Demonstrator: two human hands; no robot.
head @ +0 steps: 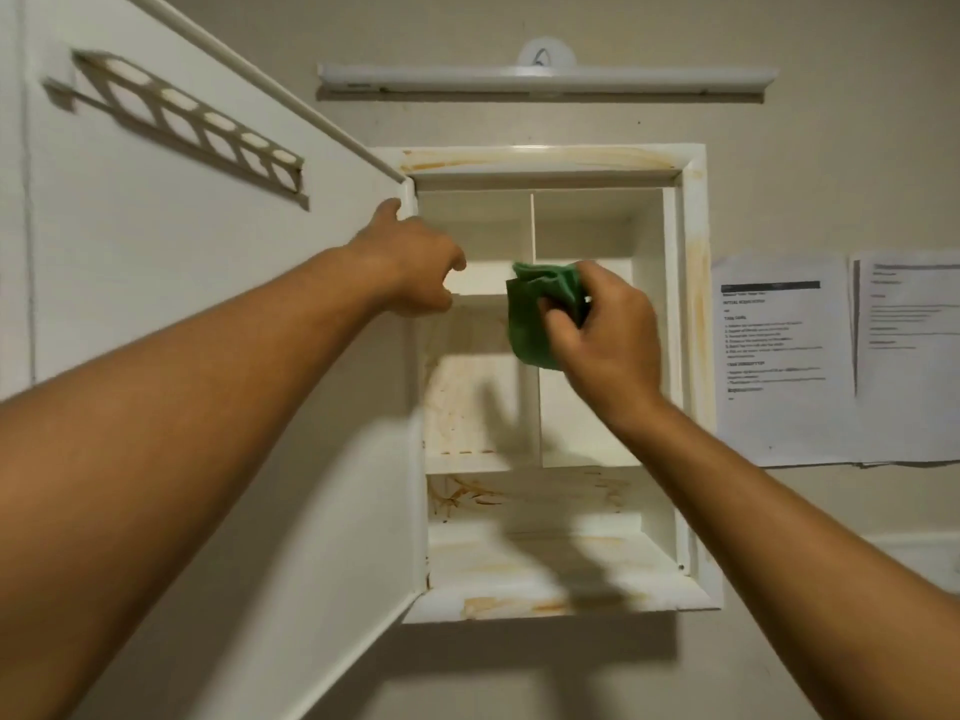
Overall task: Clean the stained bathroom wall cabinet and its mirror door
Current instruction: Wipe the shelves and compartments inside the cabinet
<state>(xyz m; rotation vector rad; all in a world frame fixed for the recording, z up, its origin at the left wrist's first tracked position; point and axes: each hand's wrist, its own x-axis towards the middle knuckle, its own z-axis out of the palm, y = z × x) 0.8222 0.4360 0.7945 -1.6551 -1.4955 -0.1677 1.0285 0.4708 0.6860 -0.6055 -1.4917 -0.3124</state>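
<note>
The white wall cabinet (pixel 693 314) hangs open, with orange-brown stains on its frame, lower shelves and bottom ledge. Its door (pixel 197 314) is swung out to the left, inner side facing me, so the mirror is hidden. My left hand (pixel 415 262) is at the door's hinge edge near the top; its thumb touches the edge and the other fingers are curled in. My right hand (pixel 608 335) grips a bunched green cloth (pixel 535 319) in front of the middle divider, at the upper shelf's height.
A slotted holder (pixel 192 122) is fixed to the door's inner face. A white light bar (pixel 545 77) sits on the wall above the cabinet. Printed paper sheets (pixel 784 356) hang on the wall to the right.
</note>
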